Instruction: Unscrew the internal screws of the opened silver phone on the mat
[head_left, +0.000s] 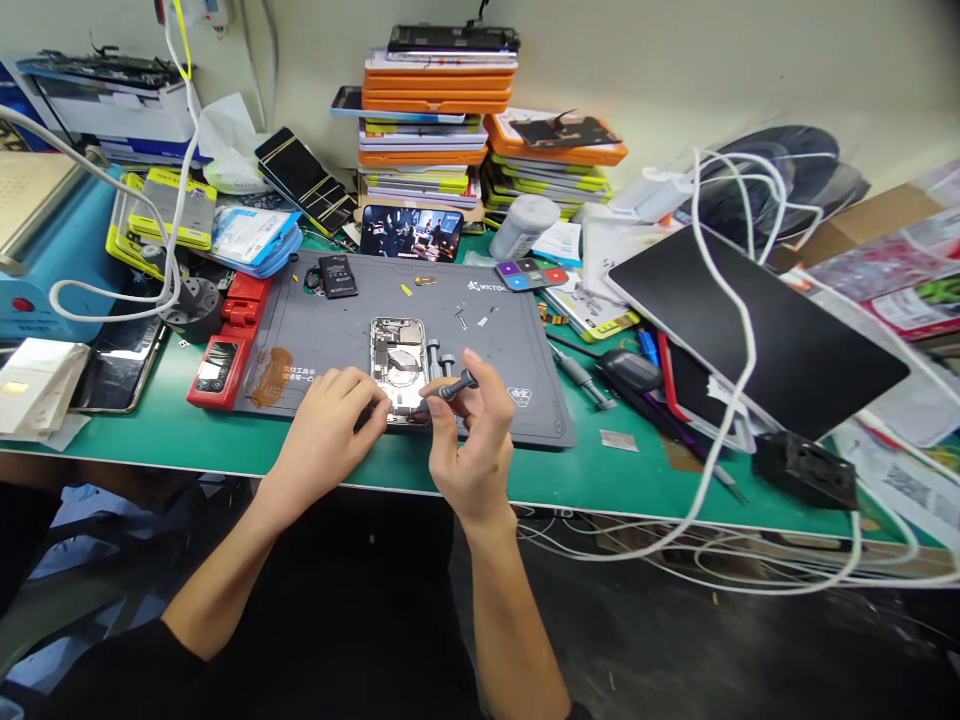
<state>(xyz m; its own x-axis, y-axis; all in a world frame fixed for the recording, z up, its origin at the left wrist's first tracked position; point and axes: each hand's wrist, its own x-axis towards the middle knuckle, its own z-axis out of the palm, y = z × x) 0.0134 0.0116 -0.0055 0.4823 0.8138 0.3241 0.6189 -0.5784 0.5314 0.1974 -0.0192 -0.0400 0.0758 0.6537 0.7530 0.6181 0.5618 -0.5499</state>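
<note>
Furthest left, a blue machine (82,260) with a red button stands on the green workbench (187,440). A red device (225,365) with a small screen sits at the left edge of the grey repair mat (337,340), where a black phone battery (339,276) lies near the back. The left hand (330,415) curls its fingers at the lower left edge of an opened smartphone (398,350); whether they pinch anything, I cannot tell. That smartphone lies mid-mat near the front, its inner parts exposed. Two grey screwdrivers (448,366) are just beside its right edge. The right hand (476,455) grasps a dark screwdriver (457,385) between thumb and fingers, tilted over the smartphone's lower right corner. Further right, a white cable (739,390) crosses a black panel (810,345).
</note>
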